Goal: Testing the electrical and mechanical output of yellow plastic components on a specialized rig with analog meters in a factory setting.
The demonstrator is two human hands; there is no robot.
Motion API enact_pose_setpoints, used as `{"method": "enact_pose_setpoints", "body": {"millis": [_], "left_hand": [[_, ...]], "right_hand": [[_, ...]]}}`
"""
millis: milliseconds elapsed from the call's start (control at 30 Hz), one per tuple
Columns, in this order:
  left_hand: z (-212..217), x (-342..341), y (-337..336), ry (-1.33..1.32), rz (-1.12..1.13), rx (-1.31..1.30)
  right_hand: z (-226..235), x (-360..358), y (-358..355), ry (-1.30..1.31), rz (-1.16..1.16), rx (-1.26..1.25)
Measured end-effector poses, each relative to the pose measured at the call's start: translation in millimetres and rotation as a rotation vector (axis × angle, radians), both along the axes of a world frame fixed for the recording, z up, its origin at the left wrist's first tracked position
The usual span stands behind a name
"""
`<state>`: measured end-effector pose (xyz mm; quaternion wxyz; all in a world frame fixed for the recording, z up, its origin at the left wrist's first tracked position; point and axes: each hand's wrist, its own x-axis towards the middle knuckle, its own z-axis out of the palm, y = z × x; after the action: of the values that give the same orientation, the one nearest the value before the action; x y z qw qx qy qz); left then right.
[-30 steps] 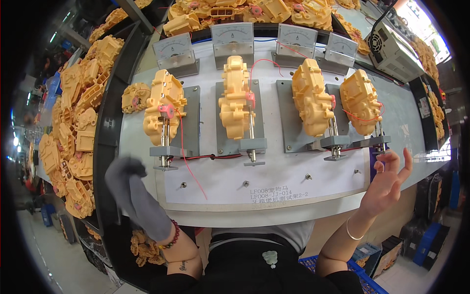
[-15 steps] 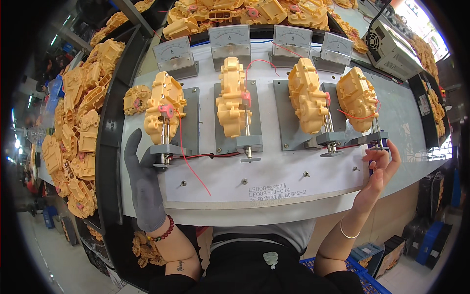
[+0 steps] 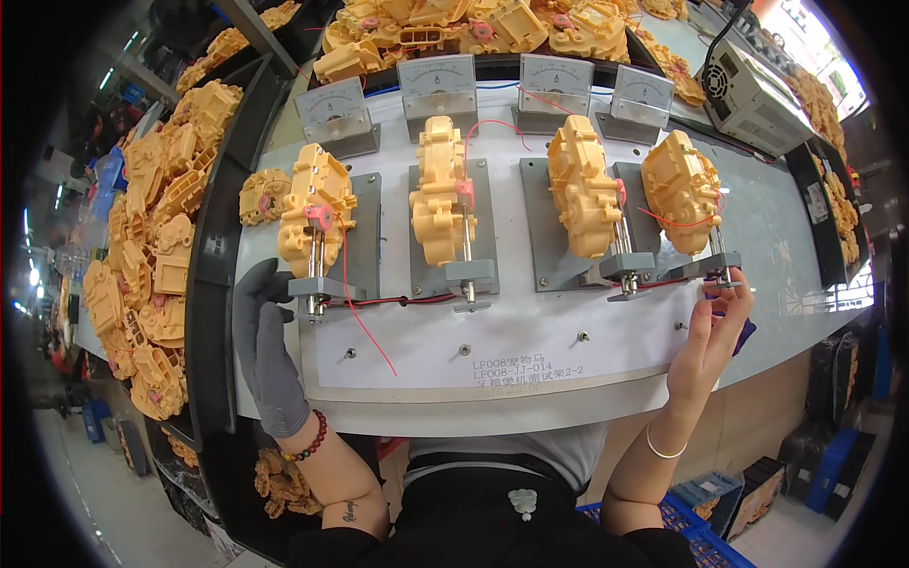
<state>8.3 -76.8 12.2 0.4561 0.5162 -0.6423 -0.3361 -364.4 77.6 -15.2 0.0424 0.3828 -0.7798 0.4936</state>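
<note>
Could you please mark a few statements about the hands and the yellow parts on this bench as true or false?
1. The left hand wears a grey glove. True.
2. The right hand is gloved too. False: it is bare, with a thin bracelet at the wrist.
3. Four yellow gearboxes sit on grey plates on the white board. True.
4. The right hand touches the leftmost gearbox. False: it is at the clamp under the rightmost one.
5. Four meters stand behind the gearboxes. True.

Left hand [image 3: 265,346] and right hand [image 3: 715,317] touch outer clamps [image 3: 320,289]
</note>
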Motion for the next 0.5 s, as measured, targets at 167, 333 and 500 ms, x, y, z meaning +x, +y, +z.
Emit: {"method": "enact_pose_setpoints", "body": {"millis": [167,333,500], "left_hand": [[-25,10,-4,0.263,-0.049,0.062],[-35,16,-3,0.366,-0.144,0.139],[-22,4,7,0.339,-0.108,0.036]], "right_hand": [[5,4,-4,0.055,-0.015,0.034],[14,5,-1,-0.123,0.079,0.123],[13,-1,10,-0.083,0.102,0.161]]}}
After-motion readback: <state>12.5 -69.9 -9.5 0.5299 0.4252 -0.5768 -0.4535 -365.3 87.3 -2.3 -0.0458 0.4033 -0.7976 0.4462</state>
